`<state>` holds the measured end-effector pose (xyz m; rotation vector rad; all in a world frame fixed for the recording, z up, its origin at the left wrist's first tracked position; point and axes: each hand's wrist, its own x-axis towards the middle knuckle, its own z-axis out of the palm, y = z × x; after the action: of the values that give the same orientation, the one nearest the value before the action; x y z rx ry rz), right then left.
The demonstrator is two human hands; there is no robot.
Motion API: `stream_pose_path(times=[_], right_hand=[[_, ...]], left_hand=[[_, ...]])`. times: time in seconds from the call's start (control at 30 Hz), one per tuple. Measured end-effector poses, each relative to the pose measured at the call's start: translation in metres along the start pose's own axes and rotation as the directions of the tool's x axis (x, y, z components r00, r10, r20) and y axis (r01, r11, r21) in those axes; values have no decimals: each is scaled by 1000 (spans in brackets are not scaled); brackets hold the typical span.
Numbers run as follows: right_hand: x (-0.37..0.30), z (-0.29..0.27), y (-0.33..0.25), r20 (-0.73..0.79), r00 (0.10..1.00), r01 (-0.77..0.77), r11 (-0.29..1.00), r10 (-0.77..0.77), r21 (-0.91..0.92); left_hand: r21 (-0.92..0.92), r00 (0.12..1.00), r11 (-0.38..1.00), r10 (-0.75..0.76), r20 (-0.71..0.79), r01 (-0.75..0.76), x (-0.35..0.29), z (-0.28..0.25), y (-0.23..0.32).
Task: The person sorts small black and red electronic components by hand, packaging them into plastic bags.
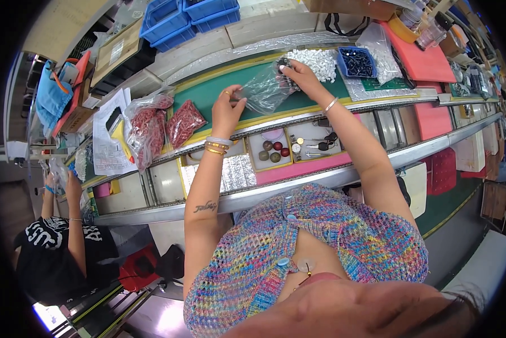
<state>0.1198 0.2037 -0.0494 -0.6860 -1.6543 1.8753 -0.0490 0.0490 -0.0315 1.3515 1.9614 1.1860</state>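
A clear plastic bag (266,90) is stretched between my hands above the green work surface. My left hand (229,108) is closed at the bag's left end, thumb and fingers pinching the film. Around the bag's right end my right hand (302,78) is closed, with small dark pieces (287,72) showing at its fingers; their kind is too small to tell. A heap of small white parts (316,63) lies just beyond the right hand. To its right stands a blue bin (356,62) of small dark parts. Left of my left hand rests a bag of red parts (185,123).
A larger bag of red parts (147,127) lies on paper sheets (107,135) at the left. Nearer me, a divided tray (289,160) holds round knobs and keys. Blue crates (165,25) stand at the back. Another person's arm (75,197) reaches in at far left.
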Motion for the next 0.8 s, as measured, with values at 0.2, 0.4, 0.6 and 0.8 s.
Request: stream_pose_path(times=[0.2, 0.4, 0.6, 0.8], right_hand=[[24, -6, -6, 54, 979, 203, 895, -199, -397], [28, 14, -39, 132, 917, 321, 501, -375, -804], [28, 31, -59, 284, 900, 317, 50, -331, -947], [35, 42, -63, 481, 737, 487, -120, -475, -865]], left_hand=[[369, 942, 871, 333, 46, -325, 11, 33, -4], [419, 954, 883, 280, -108, -212, 28, 61, -14], [341, 936, 926, 255, -244, -163, 28, 67, -15], [312, 946, 939, 222, -235, -143, 29, 65, -12]])
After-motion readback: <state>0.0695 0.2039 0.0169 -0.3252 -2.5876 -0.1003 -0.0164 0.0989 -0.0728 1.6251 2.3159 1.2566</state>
